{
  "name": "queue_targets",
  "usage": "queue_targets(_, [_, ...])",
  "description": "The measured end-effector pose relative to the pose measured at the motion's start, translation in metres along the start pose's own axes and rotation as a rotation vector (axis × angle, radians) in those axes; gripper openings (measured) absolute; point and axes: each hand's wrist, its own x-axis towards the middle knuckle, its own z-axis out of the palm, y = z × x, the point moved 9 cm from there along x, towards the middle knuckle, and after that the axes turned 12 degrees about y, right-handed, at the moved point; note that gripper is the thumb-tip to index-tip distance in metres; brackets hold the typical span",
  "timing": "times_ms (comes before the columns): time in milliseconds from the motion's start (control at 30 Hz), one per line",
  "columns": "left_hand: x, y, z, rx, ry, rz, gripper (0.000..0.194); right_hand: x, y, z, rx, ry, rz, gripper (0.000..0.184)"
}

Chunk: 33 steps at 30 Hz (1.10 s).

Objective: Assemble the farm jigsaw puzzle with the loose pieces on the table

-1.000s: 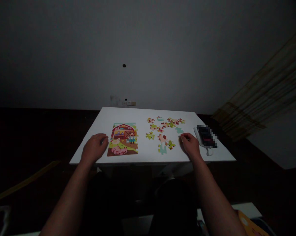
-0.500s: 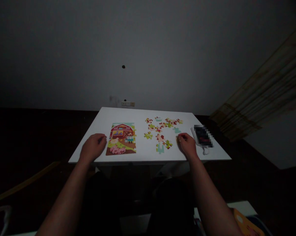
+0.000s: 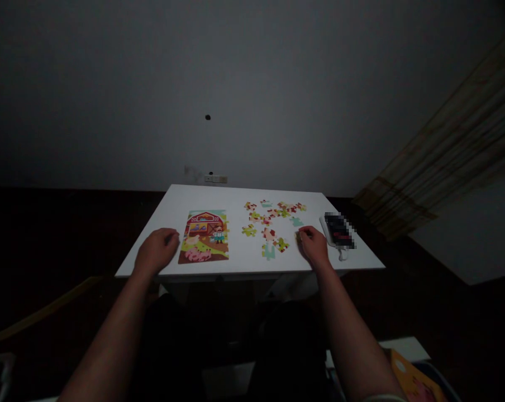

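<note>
A partly joined jigsaw puzzle (image 3: pixel 206 237) lies flat on the left of the table, showing a red barn, a farmer and pink pigs. Just left of it rests my left hand (image 3: pixel 158 249), its fingers curled in a loose fist with nothing visible in them. Several loose puzzle pieces (image 3: pixel 269 234) are scattered right of the joined part, among them a pale green-blue piece (image 3: pixel 268 251). My right hand (image 3: pixel 315 247) is low over the table at their right side, fingers pinched on a small yellowish puzzle piece (image 3: pixel 297 237), mostly hidden by the fingers.
The white table (image 3: pixel 244 265) stands before a grey wall. A phone-like device (image 3: pixel 339 230), blurred out, lies right of my right hand with a white strap (image 3: pixel 343 254). A curtain (image 3: pixel 403 184) hangs at right. An orange printed box (image 3: pixel 415 374) sits low at right.
The view has shifted slightly, so the table and its things appear a little further left. Both hands keep about the same pose and place on the table.
</note>
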Motion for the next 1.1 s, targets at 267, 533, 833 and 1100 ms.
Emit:
queue_targets(267, [0.0,0.002,-0.003,0.013,0.014,-0.004,0.048,0.0,-0.002,-0.001,-0.013,-0.004,-0.009,0.035])
queue_targets(533, [0.0,-0.002,-0.001,0.031,0.011,-0.015,0.047,-0.001,0.002,0.0,-0.011,-0.002,-0.018,0.035])
queue_targets(833, [0.0,-0.004,0.001,0.035,0.029,-0.005,0.047,0.0,0.007,0.002,0.002,-0.003,0.006,0.032])
queue_targets(1100, [0.001,-0.005,0.002,0.029,0.015,-0.018,0.045,-0.051,-0.085,0.012,-0.117,-0.145,-0.598,0.026])
